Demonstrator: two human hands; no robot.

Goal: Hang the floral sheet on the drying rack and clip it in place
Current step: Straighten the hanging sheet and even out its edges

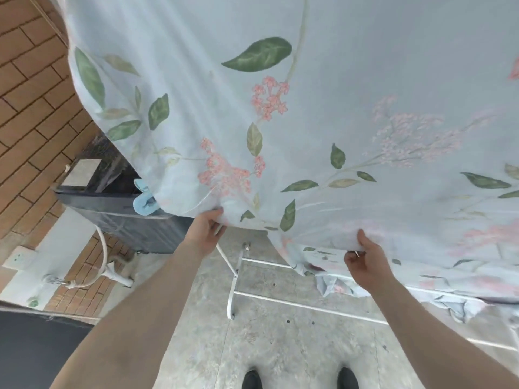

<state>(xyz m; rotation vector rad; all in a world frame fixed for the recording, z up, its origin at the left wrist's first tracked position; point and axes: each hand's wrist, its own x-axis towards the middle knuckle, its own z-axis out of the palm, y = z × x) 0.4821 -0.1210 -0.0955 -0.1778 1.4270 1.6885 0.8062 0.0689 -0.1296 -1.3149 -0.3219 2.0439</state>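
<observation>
Floral sheet [280, 108] spread overhead, both hands at its lower hem

The left hand [206, 228] pinches the hem near a pink flower cluster; the right hand [365, 256] grips the hem further right, fingers curled round the fabric. White drying rack [233, 287] bars show below the sheet, over a grey floor [280, 346]. A light blue clip [144, 200] sits on the dark appliance [118, 211] just left of the sheet edge
</observation>
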